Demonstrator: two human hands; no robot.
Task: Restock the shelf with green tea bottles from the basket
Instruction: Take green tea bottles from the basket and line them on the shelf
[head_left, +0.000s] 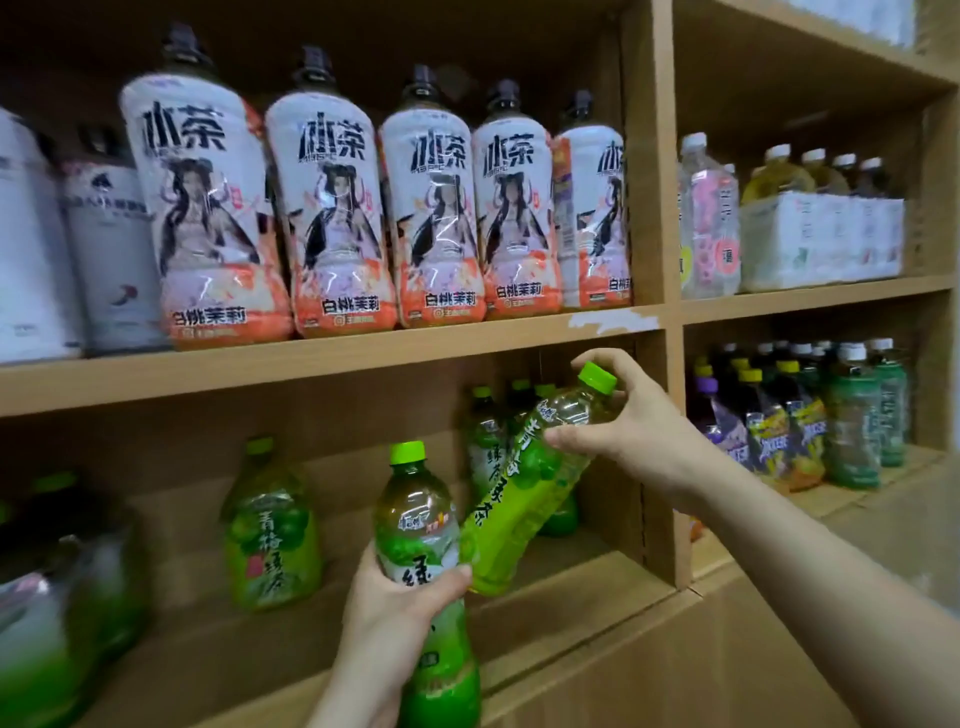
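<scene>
A person stands at a wooden shelf (332, 364) with a green tea bottle in each hand. The right hand (623, 415) is closed round the neck and shoulder of a tilted bottle (524, 488), its green cap leaning up to the right and its base angled down to the left, just above the lower board at the right end of the compartment. The left hand (400, 603) is wrapped round the middle of an upright bottle (421, 530), held just in front of the board's near edge; the two bottles touch or nearly touch near the tilted one's base. Farther in, several green tea bottles (488, 431) stand at the back right corner, partly hidden by the tilted bottle, and a larger green bottle (270, 525) stands alone to the left. On the board above, a row of white and orange bottles (332, 208) with black caps faces outward. Mixed drinks (810, 415) fill the compartment to the right.
</scene>
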